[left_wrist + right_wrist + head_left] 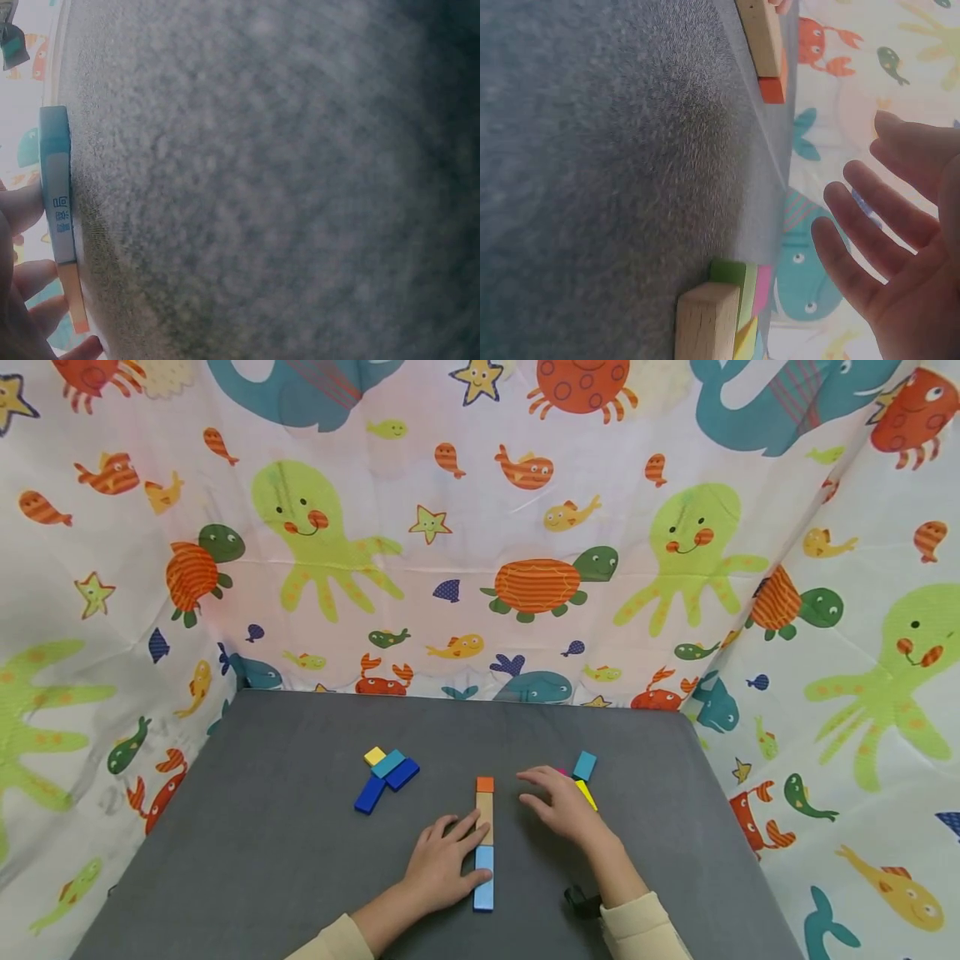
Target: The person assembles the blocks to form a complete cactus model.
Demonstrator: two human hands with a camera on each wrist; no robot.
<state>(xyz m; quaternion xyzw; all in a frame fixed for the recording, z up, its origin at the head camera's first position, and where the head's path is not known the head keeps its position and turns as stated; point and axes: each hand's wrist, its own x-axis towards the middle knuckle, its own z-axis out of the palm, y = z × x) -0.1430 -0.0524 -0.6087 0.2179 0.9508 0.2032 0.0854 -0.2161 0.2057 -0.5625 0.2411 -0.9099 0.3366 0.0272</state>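
Note:
A straight row of blocks lies on the table: a light blue block (483, 893) nearest me, a wood-coloured block (487, 806) beyond it and a small orange block (485, 785) at the far end. My left hand (442, 868) rests along the row, thumb on the light blue block and fingertips over the wood-coloured one. Printed characters show on the light blue block's side (60, 210) in the left wrist view. My right hand (566, 810) hovers right of the row, fingers spread and holding nothing. It partly hides a cluster with a yellow block (586, 794) and a blue block (584, 766).
Left of the row lies another group: a yellow block (374, 756), a teal block (388, 764) and two dark blue blocks (370, 795). The right wrist view shows a plain wooden block (709, 319) beside a green block (748, 300). A sea-animal curtain (465, 652) surrounds the grey table (247, 827).

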